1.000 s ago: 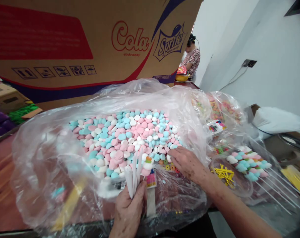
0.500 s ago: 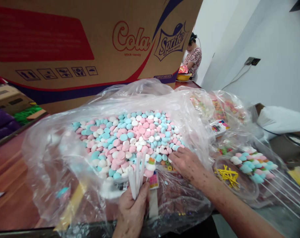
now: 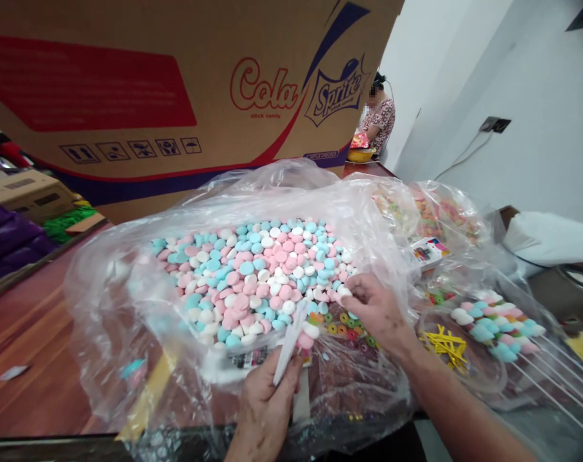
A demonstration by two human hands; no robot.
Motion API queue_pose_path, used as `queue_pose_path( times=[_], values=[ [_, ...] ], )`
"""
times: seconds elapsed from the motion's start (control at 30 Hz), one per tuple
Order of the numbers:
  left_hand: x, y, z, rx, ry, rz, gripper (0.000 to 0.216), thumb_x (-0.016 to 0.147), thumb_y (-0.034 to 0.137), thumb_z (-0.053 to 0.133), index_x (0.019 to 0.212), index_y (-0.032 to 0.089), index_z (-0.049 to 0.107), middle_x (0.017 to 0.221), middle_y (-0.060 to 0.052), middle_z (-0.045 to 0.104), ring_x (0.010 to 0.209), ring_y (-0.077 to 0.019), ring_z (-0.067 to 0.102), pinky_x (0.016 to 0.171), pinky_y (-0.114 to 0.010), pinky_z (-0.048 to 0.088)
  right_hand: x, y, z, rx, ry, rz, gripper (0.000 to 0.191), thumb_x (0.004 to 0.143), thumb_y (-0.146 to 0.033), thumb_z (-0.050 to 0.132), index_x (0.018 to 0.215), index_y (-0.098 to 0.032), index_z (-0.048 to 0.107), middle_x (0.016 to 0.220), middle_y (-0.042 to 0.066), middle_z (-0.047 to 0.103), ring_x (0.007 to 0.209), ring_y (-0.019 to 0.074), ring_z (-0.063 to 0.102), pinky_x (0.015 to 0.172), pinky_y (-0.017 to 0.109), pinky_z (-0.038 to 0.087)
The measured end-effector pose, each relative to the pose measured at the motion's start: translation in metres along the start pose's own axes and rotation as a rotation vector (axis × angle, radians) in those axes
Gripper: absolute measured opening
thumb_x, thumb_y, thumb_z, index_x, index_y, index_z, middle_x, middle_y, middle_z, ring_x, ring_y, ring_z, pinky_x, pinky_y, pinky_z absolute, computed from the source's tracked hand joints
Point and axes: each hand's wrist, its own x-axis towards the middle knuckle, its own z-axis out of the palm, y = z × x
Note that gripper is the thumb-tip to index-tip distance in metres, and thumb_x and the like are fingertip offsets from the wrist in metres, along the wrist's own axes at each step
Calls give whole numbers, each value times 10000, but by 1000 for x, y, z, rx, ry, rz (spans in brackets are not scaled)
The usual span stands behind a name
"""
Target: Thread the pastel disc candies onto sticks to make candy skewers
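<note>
My left hand is closed around a bundle of thin white sticks. By its fingertips, white and pink marshmallows show beside the sticks with an orange-green gummy piece; how they are attached is hard to see. At the right edge of a pile of pink, blue and white marshmallows, my right hand pinches a pale marshmallow between thumb and fingers. Colourful gummy rings lie just below that hand. Under the pile spreads a clear plastic bag.
A large cardboard box stands behind the bag. On the right are finished marshmallow skewers, a round tub with yellow twist ties, and bagged gummies. Another person sits farther back.
My right hand's fingers have drawn together at the pile's edge, and more gummy rings show. The sticks in my left hand are bunched closer and tilt right. The view has shifted slightly.
</note>
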Motion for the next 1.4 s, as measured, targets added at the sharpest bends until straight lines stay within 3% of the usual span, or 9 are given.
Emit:
queue_pose_path(
  times=[0.07, 0.13, 0.3, 0.53, 0.67, 0.9, 1.07, 1.23, 1.4],
  values=[
    [2, -2, -1, 35, -73, 53, 300, 815, 418, 636, 666, 163, 684, 500, 44, 471, 478, -117, 420, 463, -209, 342, 0, -5, -3, 393, -57, 147, 142, 729, -285, 653, 804, -201, 566, 638, -35, 618, 513, 115, 506, 496, 228, 370],
    [4, -4, -2, 61, -122, 75, 293, 840, 416, 611, 830, 161, 755, 529, 33, 523, 503, -129, 449, 485, -212, 368, 0, -11, -3, 621, -111, 236, 188, 687, -278, 705, 794, -194, 576, 665, -23, 654, 530, 116, 547, 484, 214, 381],
    [6, -10, -3, 101, -152, 92, 352, 857, 421, 595, 1062, 192, 766, 770, -12, 730, 660, -187, 599, 630, -244, 475, 0, -20, 1, 777, -151, 257, 190, 663, -238, 757, 784, -184, 621, 681, -15, 670, 607, 133, 612, 514, 213, 444],
    [6, -12, -3, 168, -183, 94, 376, 888, 419, 551, 1104, 184, 749, 807, -4, 742, 698, -185, 610, 654, -232, 475, -1, -18, 3, 762, -127, 219, 182, 690, -268, 770, 799, -189, 648, 690, -9, 690, 604, 129, 611, 553, 228, 486],
    [7, -12, -3, 167, -176, 77, 403, 889, 429, 550, 1155, 187, 731, 725, 7, 718, 667, -180, 598, 611, -223, 466, -2, -18, 4, 748, -118, 200, 189, 697, -283, 779, 800, -189, 651, 686, -14, 688, 606, 122, 609, 564, 225, 494],
    [7, -7, -2, 145, -155, 65, 356, 864, 426, 594, 1104, 221, 760, 863, -9, 760, 779, -213, 646, 711, -250, 510, -4, -17, 8, 666, -160, 118, 186, 726, -313, 764, 813, -195, 650, 684, -26, 675, 621, 108, 600, 610, 223, 496],
    [7, -10, -2, 145, -128, 76, 357, 851, 441, 612, 1066, 207, 773, 789, -13, 748, 734, -214, 639, 672, -260, 514, -6, -9, 6, 528, -228, 25, 139, 809, -316, 690, 891, -210, 652, 773, -24, 686, 709, 122, 632, 678, 242, 500],
    [9, -12, -4, 117, -122, 101, 318, 827, 435, 641, 962, 198, 804, 832, -37, 765, 785, -250, 666, 750, -306, 532, -4, -3, 0, 371, -286, -58, 147, 861, -279, 628, 997, -223, 647, 911, -6, 710, 824, 137, 653, 767, 265, 511],
    [11, -17, -6, 136, -155, 81, 363, 841, 449, 619, 1040, 195, 785, 934, -41, 779, 816, -257, 677, 760, -317, 540, -1, -3, -1, 262, -264, -130, 203, 889, -270, 591, 1080, -230, 648, 1012, 6, 709, 927, 152, 660, 837, 287, 524]
  ],
)
